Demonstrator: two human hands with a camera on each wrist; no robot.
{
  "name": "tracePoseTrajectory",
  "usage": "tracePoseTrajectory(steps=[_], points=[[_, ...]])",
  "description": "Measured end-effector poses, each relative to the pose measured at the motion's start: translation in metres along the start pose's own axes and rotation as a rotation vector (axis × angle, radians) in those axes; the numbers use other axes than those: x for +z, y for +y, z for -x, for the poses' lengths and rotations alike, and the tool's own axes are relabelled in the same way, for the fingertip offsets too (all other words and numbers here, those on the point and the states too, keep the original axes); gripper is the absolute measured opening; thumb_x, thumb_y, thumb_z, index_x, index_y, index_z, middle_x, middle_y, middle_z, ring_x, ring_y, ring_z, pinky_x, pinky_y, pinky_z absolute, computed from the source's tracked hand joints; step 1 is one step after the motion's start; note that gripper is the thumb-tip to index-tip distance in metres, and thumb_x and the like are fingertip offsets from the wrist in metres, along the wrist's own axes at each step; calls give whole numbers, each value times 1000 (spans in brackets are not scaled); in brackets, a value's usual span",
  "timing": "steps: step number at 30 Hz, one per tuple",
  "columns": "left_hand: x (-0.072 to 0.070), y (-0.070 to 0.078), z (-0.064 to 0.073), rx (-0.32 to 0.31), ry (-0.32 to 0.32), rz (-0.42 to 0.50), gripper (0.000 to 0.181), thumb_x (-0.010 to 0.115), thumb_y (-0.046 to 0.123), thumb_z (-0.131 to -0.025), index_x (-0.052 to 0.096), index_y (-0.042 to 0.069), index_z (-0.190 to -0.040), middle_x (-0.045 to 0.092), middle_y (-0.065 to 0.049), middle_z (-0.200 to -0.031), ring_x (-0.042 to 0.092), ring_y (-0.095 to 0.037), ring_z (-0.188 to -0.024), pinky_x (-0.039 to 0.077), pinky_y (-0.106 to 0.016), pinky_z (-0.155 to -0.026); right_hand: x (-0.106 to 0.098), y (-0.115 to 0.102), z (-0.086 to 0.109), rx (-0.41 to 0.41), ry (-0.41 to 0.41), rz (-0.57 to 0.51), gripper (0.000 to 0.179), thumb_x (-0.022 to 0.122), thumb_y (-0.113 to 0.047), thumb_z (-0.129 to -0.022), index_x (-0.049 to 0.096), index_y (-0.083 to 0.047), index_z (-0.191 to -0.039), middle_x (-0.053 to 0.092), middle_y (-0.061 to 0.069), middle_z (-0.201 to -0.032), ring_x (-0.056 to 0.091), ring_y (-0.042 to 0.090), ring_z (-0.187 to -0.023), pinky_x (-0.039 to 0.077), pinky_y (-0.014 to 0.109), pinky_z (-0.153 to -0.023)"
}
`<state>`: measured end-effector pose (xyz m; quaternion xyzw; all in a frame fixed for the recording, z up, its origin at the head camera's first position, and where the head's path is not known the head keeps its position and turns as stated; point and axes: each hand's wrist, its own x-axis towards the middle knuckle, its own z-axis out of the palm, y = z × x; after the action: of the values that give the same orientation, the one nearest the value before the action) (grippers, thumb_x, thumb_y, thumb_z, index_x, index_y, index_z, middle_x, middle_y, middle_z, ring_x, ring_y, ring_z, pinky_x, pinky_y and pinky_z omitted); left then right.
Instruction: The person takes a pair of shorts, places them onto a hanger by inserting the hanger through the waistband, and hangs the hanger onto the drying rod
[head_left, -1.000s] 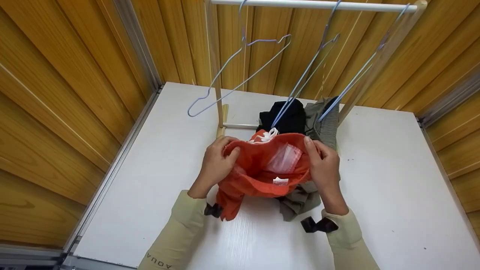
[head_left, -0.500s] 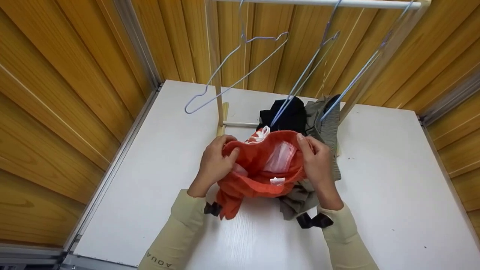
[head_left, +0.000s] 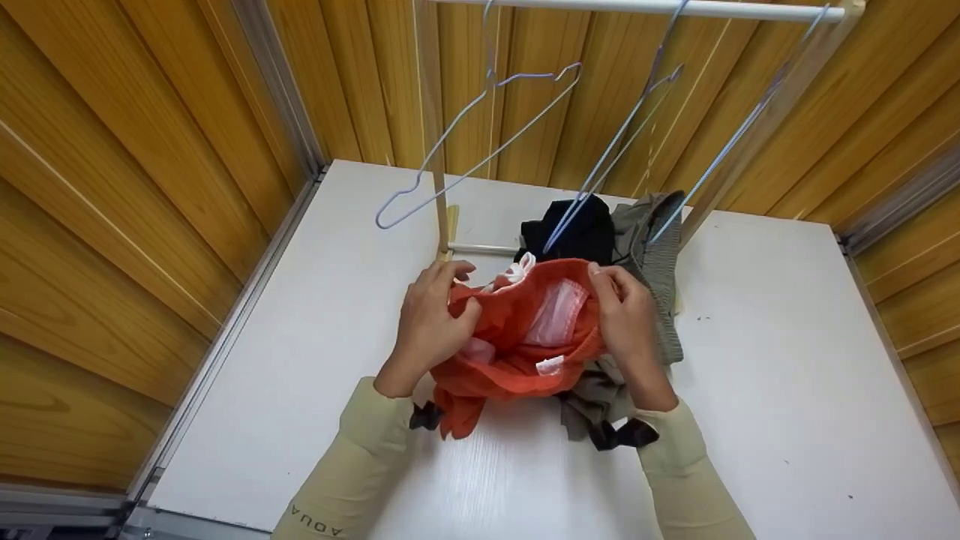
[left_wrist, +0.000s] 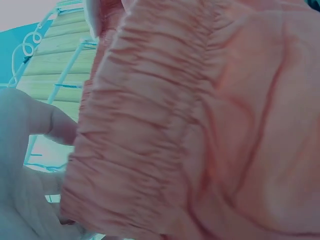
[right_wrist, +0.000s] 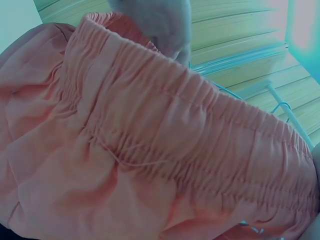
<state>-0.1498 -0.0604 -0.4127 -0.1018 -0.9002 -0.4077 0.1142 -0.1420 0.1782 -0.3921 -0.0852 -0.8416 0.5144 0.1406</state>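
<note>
Orange-red shorts [head_left: 487, 382] with a gathered elastic waistband hang between my two hands, the waist opening facing up. My left hand [head_left: 431, 319] holds the left side of the waistband, thumb inside and fingers spread outside. On the opposite side, my right hand [head_left: 626, 311] pinches the waistband between thumb and fingers. A white drawstring [head_left: 517, 270] is tied at the far edge, and a white label [head_left: 550, 365] shows inside the near edge. The gathered waistband [left_wrist: 135, 120] fills much of the left wrist view, with the left hand [left_wrist: 22, 160] at its edge.
A rack with a white rail [head_left: 630, 6] stands behind. A bare wire hanger [head_left: 450, 199] hangs at left. Two more hangers hang farther right, reaching down to black clothing [head_left: 581, 225] and grey-green clothing [head_left: 660, 277]. Wood-patterned panels [head_left: 97, 225] enclose the white table [head_left: 262, 360].
My right hand has moved left with its side of the waistband, narrowing the opening. The left hand's fingers have spread more at the left edge.
</note>
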Motion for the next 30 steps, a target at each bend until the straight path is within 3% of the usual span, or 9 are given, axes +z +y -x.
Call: tracePoseTrajectory(steps=[9,16,21,26,30], points=[[-12,8,-13,94,113,-43,37,66,14,-82,61,14,-118,62,-4,-116,57,-21,-108,50,-40,-95,1,0,-2,60,-44,-47,35,49,-36,-99,62,-7,-114,65,14,-113,58,21,-96,48,25,-80],[-29,9,-32,166,246,-36,29,64,16,-89,62,9,-118,58,-9,-121,54,-22,-116,47,-38,-101,1,-1,-3,79,-64,-56,34,48,-33,-100,60,-6,-117,62,16,-120,57,26,-105,48,39,-92],[-39,5,-50,153,324,-99,31,66,17,-89,63,7,-118,49,-12,-135,46,-25,-126,41,-40,-108,2,0,-4,67,-63,-56,33,47,-30,-100,59,-5,-117,61,17,-120,57,28,-108,47,41,-94],[-44,-2,-67,117,330,-154,40,63,18,-91,55,7,-127,46,-11,-139,46,-25,-129,40,-42,-105,4,0,-3,69,-64,-67,33,48,-30,-100,60,-5,-117,62,17,-118,59,26,-106,47,38,-91],[-46,-8,-77,97,345,-253,44,62,22,-92,51,7,-132,50,-12,-137,50,-26,-127,42,-43,-98,6,-1,-3,78,-68,-61,33,50,-32,-99,61,-7,-116,64,15,-116,60,25,-103,46,34,-87]])
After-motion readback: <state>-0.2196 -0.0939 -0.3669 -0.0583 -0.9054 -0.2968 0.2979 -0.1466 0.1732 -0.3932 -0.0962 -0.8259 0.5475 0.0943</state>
